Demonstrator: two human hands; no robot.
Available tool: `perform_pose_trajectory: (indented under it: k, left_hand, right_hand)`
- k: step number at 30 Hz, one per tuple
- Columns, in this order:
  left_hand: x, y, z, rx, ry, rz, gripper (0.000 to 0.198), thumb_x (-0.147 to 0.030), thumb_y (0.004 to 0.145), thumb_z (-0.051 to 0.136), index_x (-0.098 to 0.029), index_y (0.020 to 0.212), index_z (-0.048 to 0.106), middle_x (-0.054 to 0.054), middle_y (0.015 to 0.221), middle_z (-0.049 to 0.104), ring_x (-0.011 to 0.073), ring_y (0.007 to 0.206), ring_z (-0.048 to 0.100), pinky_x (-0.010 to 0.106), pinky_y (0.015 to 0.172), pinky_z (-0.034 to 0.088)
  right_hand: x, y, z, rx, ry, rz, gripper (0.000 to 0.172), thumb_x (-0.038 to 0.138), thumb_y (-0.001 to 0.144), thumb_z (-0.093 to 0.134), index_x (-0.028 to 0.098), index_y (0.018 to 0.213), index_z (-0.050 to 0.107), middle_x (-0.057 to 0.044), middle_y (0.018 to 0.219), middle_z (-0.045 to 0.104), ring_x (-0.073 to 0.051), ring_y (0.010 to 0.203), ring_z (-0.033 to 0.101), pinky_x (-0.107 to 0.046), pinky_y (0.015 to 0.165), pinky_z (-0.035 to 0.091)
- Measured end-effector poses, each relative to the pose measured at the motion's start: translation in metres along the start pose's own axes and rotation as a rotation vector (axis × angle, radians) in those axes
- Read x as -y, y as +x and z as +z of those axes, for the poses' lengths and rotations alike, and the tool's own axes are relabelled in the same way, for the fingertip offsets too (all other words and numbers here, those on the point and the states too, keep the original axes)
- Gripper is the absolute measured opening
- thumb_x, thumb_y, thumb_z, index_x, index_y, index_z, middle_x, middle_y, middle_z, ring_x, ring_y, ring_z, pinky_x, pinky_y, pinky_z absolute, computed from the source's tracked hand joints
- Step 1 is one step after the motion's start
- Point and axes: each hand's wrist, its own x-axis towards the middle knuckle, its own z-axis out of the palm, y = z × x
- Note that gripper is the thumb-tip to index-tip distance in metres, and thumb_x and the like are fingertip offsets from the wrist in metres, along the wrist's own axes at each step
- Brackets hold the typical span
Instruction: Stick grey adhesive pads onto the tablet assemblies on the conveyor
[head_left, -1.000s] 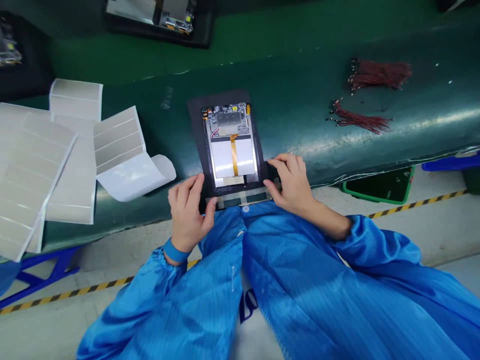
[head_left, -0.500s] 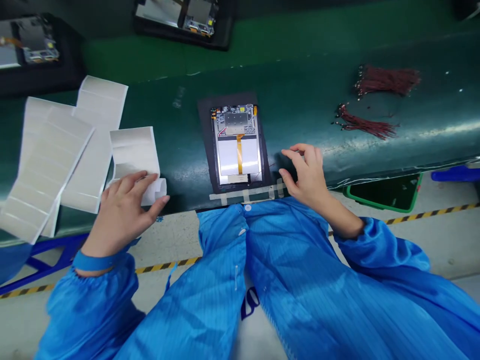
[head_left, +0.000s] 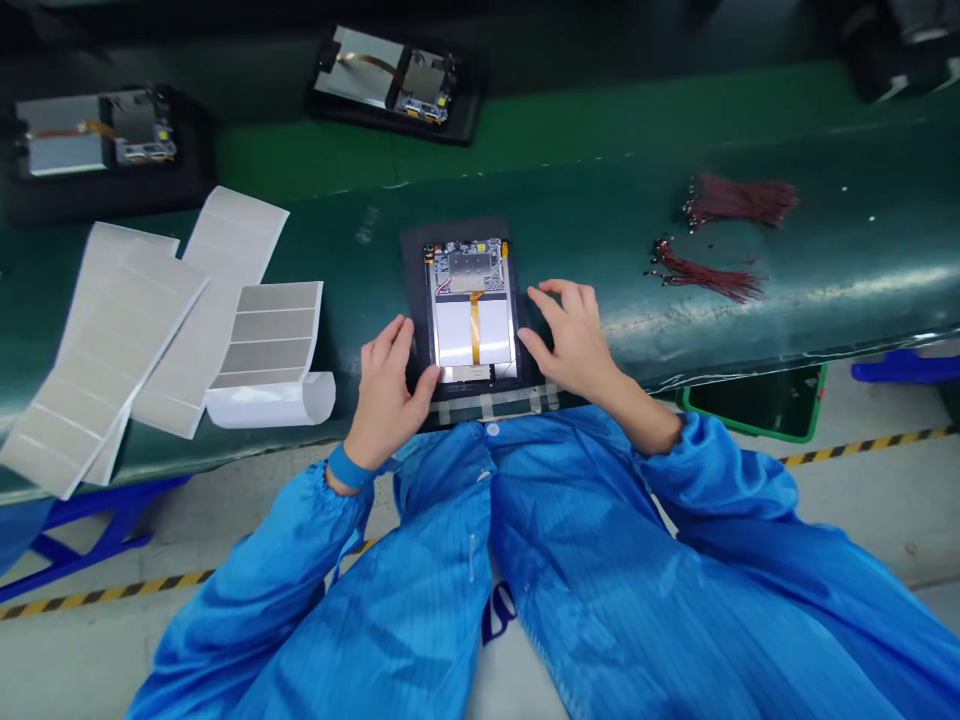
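An opened tablet [head_left: 455,330] with its circuit board [head_left: 472,268] and battery showing lies on a dark mat [head_left: 415,262] in front of me. An orange ribbon cable [head_left: 475,330] runs down over the battery. My left hand [head_left: 394,375] is at the tablet's lower left edge, thumb apart from the fingers, with nothing seen in it. At the right edge, my right hand [head_left: 566,335] has its thumb and fingers apart around a gap. Whether either hand touches the tablet, I cannot tell. A sheet of grey adhesive labels [head_left: 271,327], its lower end curled, lies left of my left hand.
More label sheets [head_left: 124,340] overlap at the left. Two bundles of dark red wires [head_left: 742,203] lie at the right. Two other opened tablets [head_left: 390,80] rest on black trays at the back. A green bin [head_left: 757,405] is below the table's front edge.
My left hand has left the label sheet and moved right to the tablet. The sheet's lower end now curls freely. My right hand has come slightly closer to the tablet's right edge.
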Motion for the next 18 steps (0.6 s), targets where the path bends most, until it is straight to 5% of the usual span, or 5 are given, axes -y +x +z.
perform_pose_trajectory:
  k: [7, 13, 18]
  left_hand:
    - [0.009, 0.037, 0.010, -0.028, -0.119, -0.112, 0.080, -0.045, 0.092, 0.062, -0.014, 0.164, 0.041, 0.020, 0.158, 0.049, 0.0346, 0.142, 0.050, 0.051, 0.117, 0.048]
    - [0.011, 0.013, 0.006, 0.051, -0.501, -0.201, 0.096, -0.057, 0.095, 0.063, -0.028, 0.172, 0.014, 0.017, 0.171, 0.037, 0.0315, 0.146, 0.051, 0.051, 0.117, 0.049]
    - [0.000, 0.005, 0.013, 0.105, -0.625, -0.257, 0.086, -0.063, 0.098, 0.059, -0.031, 0.170, 0.025, 0.012, 0.175, 0.031, 0.0317, 0.153, 0.046, 0.048, 0.119, 0.051]
  right_hand:
    - [0.004, 0.050, 0.021, 0.120, -0.016, -0.098, 0.068, 0.052, 0.098, 0.060, 0.013, 0.152, 0.051, -0.021, 0.156, 0.048, -0.040, 0.138, 0.043, -0.060, 0.116, 0.042]
    - [-0.005, 0.047, 0.027, -0.045, -0.042, 0.102, 0.073, 0.069, 0.103, 0.042, 0.008, 0.142, 0.056, -0.025, 0.135, 0.055, -0.041, 0.126, 0.051, -0.063, 0.110, 0.046]
    - [-0.002, 0.052, 0.031, -0.006, 0.131, 0.189, 0.064, 0.069, 0.095, 0.063, 0.014, 0.126, 0.058, -0.021, 0.128, 0.058, -0.037, 0.124, 0.055, -0.058, 0.109, 0.048]
